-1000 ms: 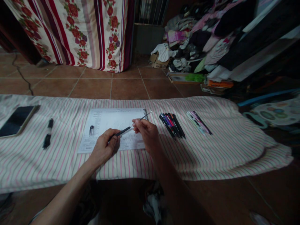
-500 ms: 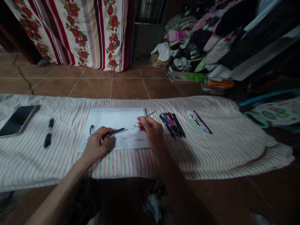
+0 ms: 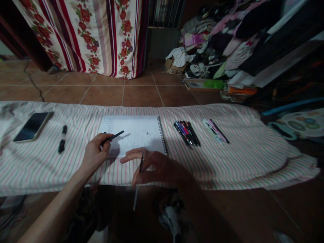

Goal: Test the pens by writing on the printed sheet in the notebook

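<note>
My left hand (image 3: 97, 148) is closed around a black pen barrel (image 3: 116, 135), pointing up and right over the left part of a spiral notebook (image 3: 136, 123). My right hand (image 3: 154, 167) is at the notebook's near edge, pinching a slim pen refill (image 3: 136, 199) between thumb and fingers. The refill stands nearly upright, dark at the top and pale below, its lower end past the table's front edge. Handwriting covers part of the open page. A small dark piece (image 3: 147, 133) lies on the page, too small to name.
Right of the notebook lies a bunch of pens (image 3: 186, 134), then several pastel pens (image 3: 216, 131). To the left are a black marker-like pen (image 3: 62, 139) and a phone (image 3: 33, 126). A striped cloth (image 3: 240, 162) covers the table. Clothes (image 3: 210, 44) are piled behind.
My right hand has moved down and toward me with the refill, turning it from slanted to nearly upright. My left hand with the pen barrel has shifted slightly left. The view has shifted a little.
</note>
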### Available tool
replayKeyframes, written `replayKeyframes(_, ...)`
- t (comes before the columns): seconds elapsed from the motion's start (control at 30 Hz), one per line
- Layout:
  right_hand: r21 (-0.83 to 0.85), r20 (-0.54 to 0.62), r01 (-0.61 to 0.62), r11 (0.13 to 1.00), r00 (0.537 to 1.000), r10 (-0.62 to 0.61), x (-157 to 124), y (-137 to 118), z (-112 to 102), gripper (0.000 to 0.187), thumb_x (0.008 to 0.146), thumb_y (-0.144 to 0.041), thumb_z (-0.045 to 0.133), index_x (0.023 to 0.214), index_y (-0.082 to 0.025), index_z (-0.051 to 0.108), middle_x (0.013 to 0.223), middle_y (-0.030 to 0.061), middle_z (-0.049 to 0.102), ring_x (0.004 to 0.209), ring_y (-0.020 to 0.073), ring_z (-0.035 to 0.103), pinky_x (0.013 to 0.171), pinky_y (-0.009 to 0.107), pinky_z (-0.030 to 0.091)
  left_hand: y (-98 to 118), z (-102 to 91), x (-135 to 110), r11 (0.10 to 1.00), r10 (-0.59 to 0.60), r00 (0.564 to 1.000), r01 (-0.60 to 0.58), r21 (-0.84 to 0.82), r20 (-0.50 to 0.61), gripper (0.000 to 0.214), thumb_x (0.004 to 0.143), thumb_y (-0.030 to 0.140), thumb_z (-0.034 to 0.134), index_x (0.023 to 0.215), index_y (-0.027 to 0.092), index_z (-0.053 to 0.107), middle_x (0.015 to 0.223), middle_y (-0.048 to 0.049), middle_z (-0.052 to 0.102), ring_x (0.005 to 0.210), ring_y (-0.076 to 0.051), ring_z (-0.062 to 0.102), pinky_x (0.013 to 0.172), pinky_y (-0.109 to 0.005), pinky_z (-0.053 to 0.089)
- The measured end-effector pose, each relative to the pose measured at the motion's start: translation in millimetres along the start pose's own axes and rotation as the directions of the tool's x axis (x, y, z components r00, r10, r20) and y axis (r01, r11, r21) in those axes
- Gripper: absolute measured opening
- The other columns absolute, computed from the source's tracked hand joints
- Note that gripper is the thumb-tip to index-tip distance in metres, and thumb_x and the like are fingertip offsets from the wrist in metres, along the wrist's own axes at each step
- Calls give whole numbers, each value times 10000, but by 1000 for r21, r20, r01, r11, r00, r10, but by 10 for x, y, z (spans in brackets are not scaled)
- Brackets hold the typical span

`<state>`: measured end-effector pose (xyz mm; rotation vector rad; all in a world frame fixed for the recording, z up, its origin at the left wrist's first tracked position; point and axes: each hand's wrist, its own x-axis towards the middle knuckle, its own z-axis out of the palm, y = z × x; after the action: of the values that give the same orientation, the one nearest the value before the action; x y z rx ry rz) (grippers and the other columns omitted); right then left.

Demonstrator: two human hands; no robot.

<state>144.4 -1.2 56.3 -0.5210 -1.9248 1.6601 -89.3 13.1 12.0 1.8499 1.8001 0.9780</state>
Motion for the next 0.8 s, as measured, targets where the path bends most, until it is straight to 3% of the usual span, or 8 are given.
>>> replayKeyframes(0.1,8,100,-97,995,990,96,-48,-39,91,207,824,-335,586,788,-207,744,916,49,729,944,176,650,963,373,405,-10,-25,-19,1000,-17,1000,17,-15,-1,308,725,238,431,947,173,635,870,-56,645,840,-214,610,794,-352,476)
replayKeyframes(0.17,38,16,-141,989,990,140,-67,7,110,228,828,-355,586,824,-195,747,830,55,732,865,172,667,931,369,433,-21,-32,-32,999,-25,1000,25,-30,3,320,728,246,431,961,168,635,880,-62,649,839,-219,614,798,-362,478)
replayKeyframes(0.27,18,-137,-103,994,985,105,-61,93,88,188,781,-364,647,837,-218,751,1139,72,654,1133,203,551,984,351,391,-36,-17,-47,998,-36,999,36,-56,3,330,729,250,437,975,160,637,885,-70,656,835,-226,619,778,-367,482)
replayKeyframes(0.33,36,-226,-112,993,967,118,-33,138,68,204,772,-398,646,816,-230,753,1107,63,659,1080,199,571,920,337,430,-36,7,-50,996,-40,999,41,-85,9,328,730,244,440,977,159,639,881,-69,660,833,-222,621,768,-362,483)
replayKeyframes(0.4,94,-317,-155,983,932,177,7,171,56,270,788,-445,606,801,-219,753,828,46,696,825,169,624,754,313,473,-28,35,-48,993,-45,999,46,-111,16,322,732,240,443,973,162,642,873,-65,662,828,-215,621,760,-354,482)
replayKeyframes(0.5,135,-482,-165,977,851,211,69,200,46,284,769,-445,613,773,-196,751,619,5,625,641,128,552,613,269,416,-14,71,-37,990,-58,998,60,-128,23,322,732,244,448,972,165,648,856,-61,661,811,-209,618,754,-353,480)
replayKeyframes(0.63,174,-605,-181,968,756,250,131,227,9,290,746,-443,623,778,-182,746,470,-54,404,492,81,349,497,248,262,-30,105,-22,985,-71,997,74,-153,27,331,725,256,459,975,161,654,843,-61,659,794,-208,608,757,-363,477)
replayKeyframes(0.8,195,-650,-172,966,714,259,204,270,-22,330,757,-467,596,830,-178,738,476,-75,265,473,77,219,485,256,172,-55,163,-27,959,-120,991,132,-249,61,338,726,259,474,998,155,646,846,-55,648,775,-194,600,749,-354,469)
